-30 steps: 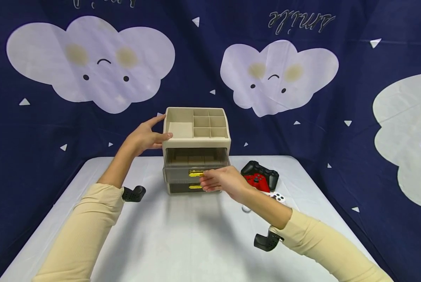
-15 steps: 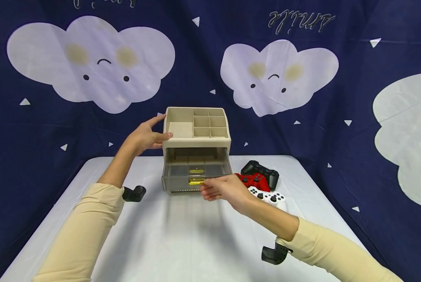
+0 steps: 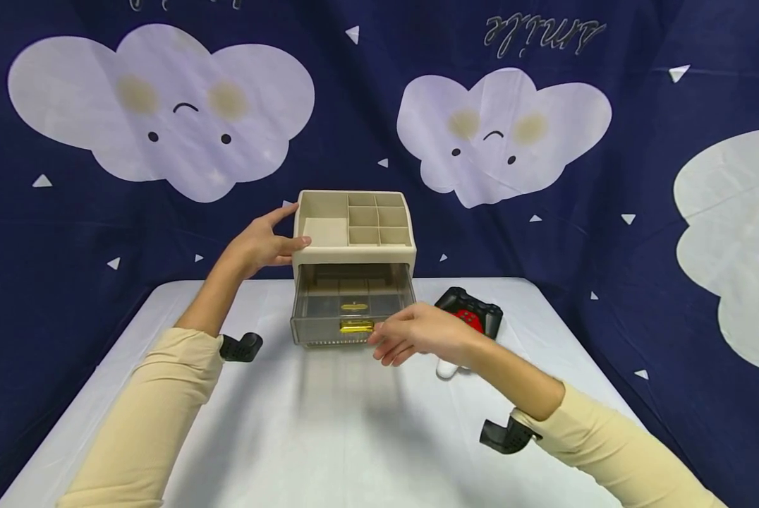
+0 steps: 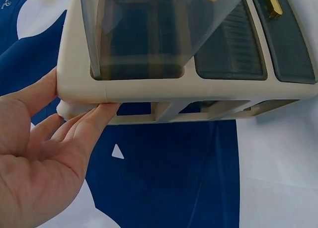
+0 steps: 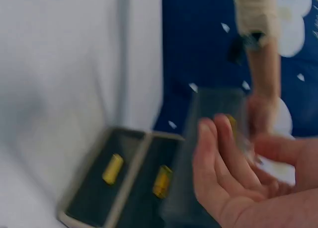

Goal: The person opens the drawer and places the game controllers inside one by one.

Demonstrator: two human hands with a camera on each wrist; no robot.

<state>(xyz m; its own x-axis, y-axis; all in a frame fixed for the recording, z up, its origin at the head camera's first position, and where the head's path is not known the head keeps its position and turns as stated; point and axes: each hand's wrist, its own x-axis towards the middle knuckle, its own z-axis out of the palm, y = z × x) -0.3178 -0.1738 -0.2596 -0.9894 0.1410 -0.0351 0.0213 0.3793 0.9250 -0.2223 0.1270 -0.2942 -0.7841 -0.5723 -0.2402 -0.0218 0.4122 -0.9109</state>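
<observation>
Shifted right hand [image 3: 424, 334], head-view controllers [image 3: 492, 319]

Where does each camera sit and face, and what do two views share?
Head: worn on head, facing forward and down at beige plastic drawer cabinet; left hand, right hand, cream sleeves show.
Left wrist: worn there, facing the cabinet; left hand shows.
Right wrist: worn there, facing cabinet's front; both hands show.
Wrist views share cabinet, left hand.
</observation>
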